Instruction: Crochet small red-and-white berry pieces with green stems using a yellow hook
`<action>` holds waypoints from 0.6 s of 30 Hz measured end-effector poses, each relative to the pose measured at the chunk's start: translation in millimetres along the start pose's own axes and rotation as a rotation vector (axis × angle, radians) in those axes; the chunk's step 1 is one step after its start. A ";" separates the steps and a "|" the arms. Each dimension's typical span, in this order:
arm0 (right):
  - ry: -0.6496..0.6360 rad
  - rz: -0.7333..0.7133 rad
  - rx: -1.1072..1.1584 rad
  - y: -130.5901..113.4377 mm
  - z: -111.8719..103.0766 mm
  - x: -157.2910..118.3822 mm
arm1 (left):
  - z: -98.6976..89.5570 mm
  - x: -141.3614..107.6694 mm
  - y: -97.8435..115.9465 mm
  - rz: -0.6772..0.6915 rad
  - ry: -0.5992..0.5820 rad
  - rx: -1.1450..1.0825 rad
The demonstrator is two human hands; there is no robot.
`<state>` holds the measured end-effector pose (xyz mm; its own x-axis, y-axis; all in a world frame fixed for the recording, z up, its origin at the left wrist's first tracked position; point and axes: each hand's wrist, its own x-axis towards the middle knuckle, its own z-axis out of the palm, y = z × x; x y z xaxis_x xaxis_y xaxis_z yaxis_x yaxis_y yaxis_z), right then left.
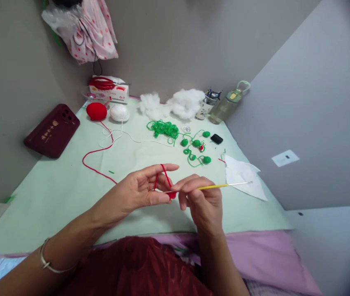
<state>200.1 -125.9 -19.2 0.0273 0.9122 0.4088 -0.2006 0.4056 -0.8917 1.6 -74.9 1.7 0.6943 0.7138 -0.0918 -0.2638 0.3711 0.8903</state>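
Note:
My left hand (pixel 145 186) pinches a small red crocheted piece (pixel 172 195) between thumb and fingers. Red yarn (pixel 165 174) loops over its raised index finger and trails left across the table to a red yarn ball (pixel 96 111). In my right hand (pixel 204 197) is a crochet hook (pixel 213 187) with a yellow grip, held nearly level. One metal end reaches the red piece, where the fingers partly hide it; the other end points right, over a white paper sheet (pixel 245 176). The fingertips of both hands are close together.
Behind the hands lie tangled green yarn (pixel 165 129) and several small green crocheted balls (pixel 196 143). White stuffing (pixel 185 103), a white yarn ball (pixel 119 112), a pen cup (pixel 205 107) and a bottle (pixel 227 105) line the back. A dark red phone (pixel 53 130) leans at left.

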 end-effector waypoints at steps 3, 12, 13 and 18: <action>0.031 0.003 -0.070 -0.4 2.2 -1.7 | 7.4 -0.3 -0.7 0.018 0.057 -0.012; 0.190 -0.144 -0.319 -1.2 19.8 -8.2 | 19.7 -1.3 -8.6 0.092 0.261 0.012; 0.179 -0.185 -0.413 0.2 20.5 -10.4 | 20.0 -1.4 -10.0 0.096 0.268 0.011; 0.162 -0.450 -0.870 11.2 23.5 -18.6 | 20.4 0.1 -19.9 0.095 0.289 -0.045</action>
<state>174.3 -139.7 -32.3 0.0708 0.6331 0.7708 0.6485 0.5579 -0.5179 20.6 -94.3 -6.9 0.4474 0.8836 -0.1381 -0.3523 0.3160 0.8809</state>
